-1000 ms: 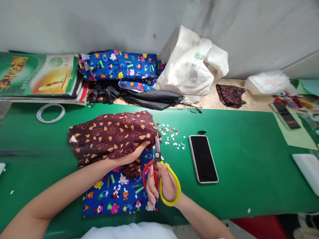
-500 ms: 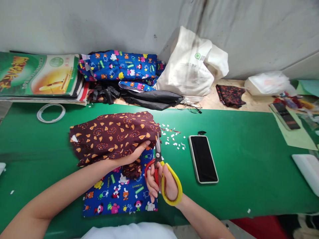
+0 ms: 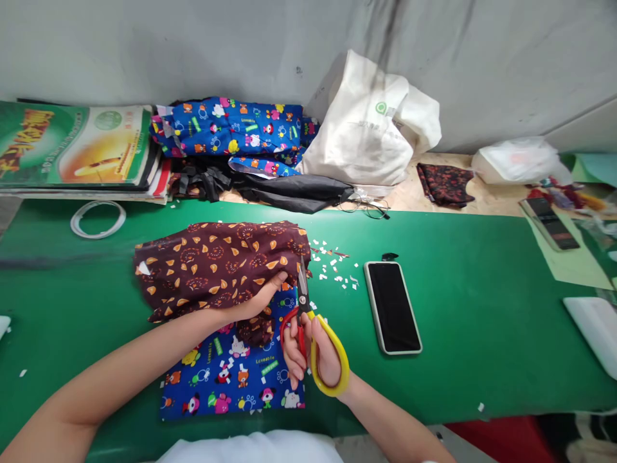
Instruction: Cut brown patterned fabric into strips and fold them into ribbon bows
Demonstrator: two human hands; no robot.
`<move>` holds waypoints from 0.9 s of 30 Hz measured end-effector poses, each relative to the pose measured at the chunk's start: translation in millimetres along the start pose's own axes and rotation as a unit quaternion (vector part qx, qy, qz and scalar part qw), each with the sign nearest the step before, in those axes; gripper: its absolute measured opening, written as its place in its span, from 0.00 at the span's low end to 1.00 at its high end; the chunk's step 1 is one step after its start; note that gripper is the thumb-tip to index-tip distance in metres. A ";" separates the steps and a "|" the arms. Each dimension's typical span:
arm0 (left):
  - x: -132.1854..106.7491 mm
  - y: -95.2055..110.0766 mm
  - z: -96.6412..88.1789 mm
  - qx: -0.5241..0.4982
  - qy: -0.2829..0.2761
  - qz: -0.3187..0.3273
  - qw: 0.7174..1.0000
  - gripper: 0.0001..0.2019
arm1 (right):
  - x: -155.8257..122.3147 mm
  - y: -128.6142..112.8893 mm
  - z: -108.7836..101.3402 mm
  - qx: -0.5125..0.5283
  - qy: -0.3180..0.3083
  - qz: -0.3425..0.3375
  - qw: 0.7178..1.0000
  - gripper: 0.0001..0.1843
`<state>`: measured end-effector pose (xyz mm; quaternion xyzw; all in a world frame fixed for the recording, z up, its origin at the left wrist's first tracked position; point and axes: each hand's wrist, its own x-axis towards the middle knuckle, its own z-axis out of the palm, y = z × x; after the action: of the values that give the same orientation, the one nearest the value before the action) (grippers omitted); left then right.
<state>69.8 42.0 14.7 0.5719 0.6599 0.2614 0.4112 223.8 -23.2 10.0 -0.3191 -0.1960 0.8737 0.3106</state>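
Note:
A dark brown fabric (image 3: 216,263) with an orange leaf-like print lies bunched across the table, its right edge gripped by my left hand (image 3: 265,294) between thumb and hidden fingers. My right hand (image 3: 308,350) has its fingers through the handles of scissors (image 3: 303,300), one handle red and one yellow. The blades point away from me and lie at the brown fabric's right edge, nearly together. Under the brown fabric is a flat blue cloth (image 3: 241,379) with cartoon animals, sprinkled with small white scraps.
White scraps (image 3: 332,263) lie right of the fabric, near a phone (image 3: 393,308). Behind are glasses (image 3: 364,204), a white cloth bag (image 3: 361,128), folded blue fabric (image 3: 231,128) and stacked books (image 3: 72,145). A white ring-shaped coil (image 3: 98,220) rests at left.
The scissors and my right hand have shifted slightly left, and the blades look a little closer together. The brown fabric's top edge has dropped slightly.

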 end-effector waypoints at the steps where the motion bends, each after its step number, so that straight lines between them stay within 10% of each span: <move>1: -0.3 -0.1 -0.1 0.002 -0.002 -0.005 1.000 0.22 | -0.2 0.7 -0.1 -0.005 0.001 -0.004 1.000 0.29; 27: -2.2 -9.2 -1.6 0.031 0.015 0.015 0.999 0.21 | -4.7 4.0 -7.4 -0.100 0.034 -0.049 0.993 0.24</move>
<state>63.5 38.2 8.6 0.5901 0.6650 0.2560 0.3794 229.9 -28.2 4.5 -0.3681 -0.2867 0.8221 0.3264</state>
